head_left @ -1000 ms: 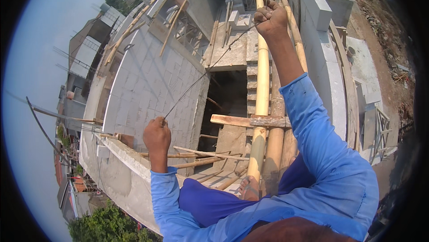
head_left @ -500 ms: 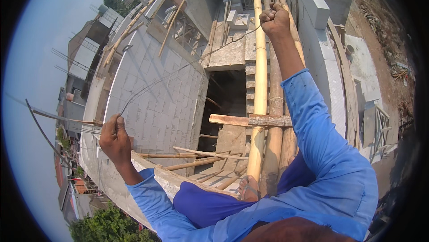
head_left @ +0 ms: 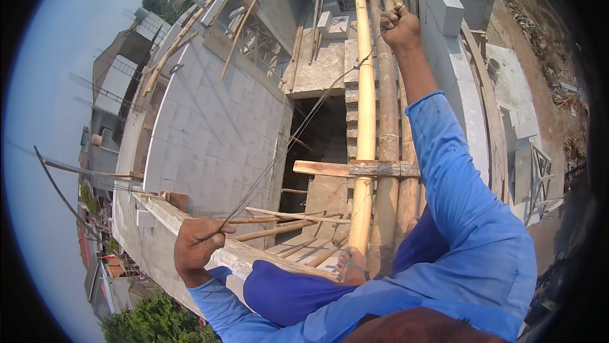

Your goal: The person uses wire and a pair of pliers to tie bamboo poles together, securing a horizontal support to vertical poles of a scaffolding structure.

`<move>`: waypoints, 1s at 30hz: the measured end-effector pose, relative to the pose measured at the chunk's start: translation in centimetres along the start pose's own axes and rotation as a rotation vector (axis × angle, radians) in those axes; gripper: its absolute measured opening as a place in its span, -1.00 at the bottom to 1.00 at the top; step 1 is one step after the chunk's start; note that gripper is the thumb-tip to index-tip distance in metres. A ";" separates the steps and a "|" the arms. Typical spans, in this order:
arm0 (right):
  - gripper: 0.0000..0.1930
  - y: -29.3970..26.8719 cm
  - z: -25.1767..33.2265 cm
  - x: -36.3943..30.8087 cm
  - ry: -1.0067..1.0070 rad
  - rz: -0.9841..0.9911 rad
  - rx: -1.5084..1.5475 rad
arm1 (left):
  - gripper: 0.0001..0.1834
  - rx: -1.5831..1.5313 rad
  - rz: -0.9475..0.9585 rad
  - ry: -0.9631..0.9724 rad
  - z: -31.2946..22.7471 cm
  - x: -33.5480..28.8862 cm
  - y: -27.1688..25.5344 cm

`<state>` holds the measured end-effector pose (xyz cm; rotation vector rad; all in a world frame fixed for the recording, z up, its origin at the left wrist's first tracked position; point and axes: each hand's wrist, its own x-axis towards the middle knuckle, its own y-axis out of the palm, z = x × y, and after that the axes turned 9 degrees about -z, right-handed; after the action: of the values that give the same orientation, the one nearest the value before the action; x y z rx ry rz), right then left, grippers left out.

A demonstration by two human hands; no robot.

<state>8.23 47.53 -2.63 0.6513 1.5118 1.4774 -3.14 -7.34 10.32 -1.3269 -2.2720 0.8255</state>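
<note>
A thin dark wire stretches slantwise across the view between my hands, partly doubled, with a small twist near the pale bamboo pole. At the lower left my left hand pinches its near end, above the top of a concrete ledge. My right hand is raised at the far end, closed around the other end, over the darker bamboo poles. The exact grip inside the right fingers is hidden.
Under me run long bamboo poles, crossed by a short wooden plank. My sandalled foot rests on them. Below gapes a dark opening. A grey block wall rises at the left, another block wall at the right.
My left hand has come down and to the right, still pinching the wire. My right hand has shifted slightly right, and the wire now runs more steeply.
</note>
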 end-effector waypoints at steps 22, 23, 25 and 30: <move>-0.94 0.0 0.0 -0.3 -0.107 -0.141 0.012 | -0.82 0.572 -0.294 -0.232 7.1 2.3 3.7; -0.92 -0.1 -0.1 -0.4 -0.134 -0.162 -0.047 | -0.82 0.675 -0.098 -0.286 7.0 2.3 4.9; -0.86 -0.9 0.5 0.1 -0.203 -0.168 -0.203 | -0.79 0.475 0.426 -0.284 5.6 2.4 6.5; -0.85 -4.2 2.4 1.3 -0.176 -0.270 -0.412 | -0.63 -0.249 0.253 0.003 -0.2 0.6 2.5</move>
<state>10.63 49.18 -6.73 0.3062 1.0686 1.4227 -1.71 -5.81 8.84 -1.7529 -2.2929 0.6302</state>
